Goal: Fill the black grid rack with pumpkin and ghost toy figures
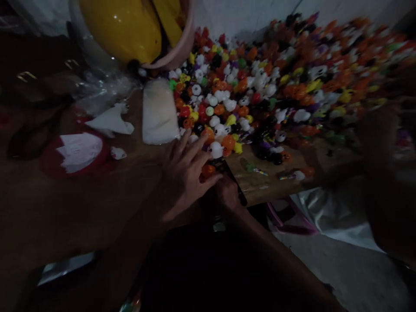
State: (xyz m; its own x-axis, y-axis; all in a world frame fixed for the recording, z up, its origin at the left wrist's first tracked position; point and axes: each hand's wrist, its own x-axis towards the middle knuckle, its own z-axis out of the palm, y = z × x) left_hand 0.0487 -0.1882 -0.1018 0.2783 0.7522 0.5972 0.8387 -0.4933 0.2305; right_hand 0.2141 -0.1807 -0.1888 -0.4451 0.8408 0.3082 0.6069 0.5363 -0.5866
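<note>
1. Dimly lit, the brown wooden tabletop (pixel 97 208) carries a wide heap of small plastic toy figures in orange, white, black, yellow and purple (pixel 260 86); this heap serves as the landmark for everything else.
2. Left hand (pixel 185 173): it lies flat at the near left edge of the heap, fingers spread wide and pressed down, holding nothing. Its fingertips touch the outermost pieces, an orange figure (pixel 228 142) and a white ghost-like figure (pixel 216 149), seemingly to keep the loose edge from sliding off the tabletop.
3. Right hand (pixel 227 193): it sits just below the same near edge, partly tucked under the left hand at the lip of the tabletop. It appears curled, possibly around a dark object, but the gloom hides whether it grips anything, so I cannot tell.
4. Left of the heap stands a pale, whitish rounded plastic bag (pixel 159 112), touching the heap's side.
5. Behind the heap's left end, a pink plastic tub (pixel 185 47) holds a glossy yellow rounded object (pixel 123 26), with crumpled clear plastic film (pixel 100 82) beside it.
6. Further left of the heap lie a round red lid with white paper in it (pixel 76 151) and torn white paper scraps (pixel 110 121).
7. At the heap's right end, a blurred arm of another person (pixel 386 173) reaches in; its hand is too smeared to read.
8. A few strays (pixel 292 173) rest on the bare wood just in front of the heap.
</note>
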